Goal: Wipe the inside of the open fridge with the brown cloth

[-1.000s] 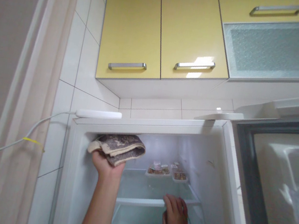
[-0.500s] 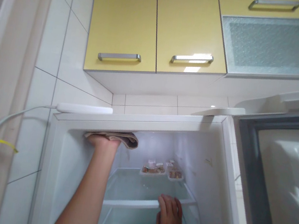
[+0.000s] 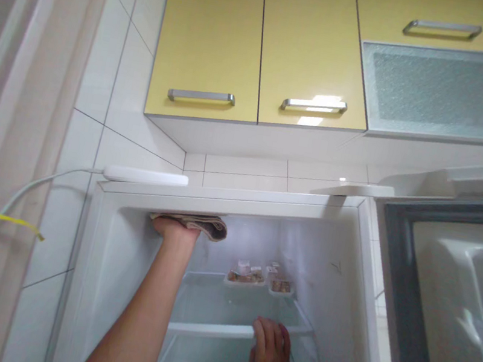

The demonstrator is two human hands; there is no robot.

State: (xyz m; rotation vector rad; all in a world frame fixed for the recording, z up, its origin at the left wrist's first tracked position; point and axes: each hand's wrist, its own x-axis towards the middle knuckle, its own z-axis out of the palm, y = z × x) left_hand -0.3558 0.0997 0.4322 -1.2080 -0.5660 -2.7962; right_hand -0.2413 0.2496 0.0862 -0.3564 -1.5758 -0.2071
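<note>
My left hand (image 3: 175,229) reaches into the refrigerator (image 3: 238,200) and presses a folded brown cloth (image 3: 212,226) up against the inner ceiling, near the left side. Its fingers are mostly hidden by the cloth. Lower and to the right, my right hand (image 3: 271,357) has its fingers curled over the white front edge of a glass shelf (image 3: 213,328). Further back on that shelf sit two clear packs of food, a left pack (image 3: 245,275) and a right pack (image 3: 280,285).
The refrigerator door (image 3: 416,294) stands open on the right. Yellow cabinets (image 3: 213,36) with metal handles hang above. A white device (image 3: 145,177) with a cable (image 3: 33,191) lies on top at the left, beside the tiled wall (image 3: 72,178).
The view has shifted slightly, so the refrigerator's left side and the cabinets appear further right. My left hand stays with the cloth at the ceiling; my right hand keeps its hold on the shelf edge.
</note>
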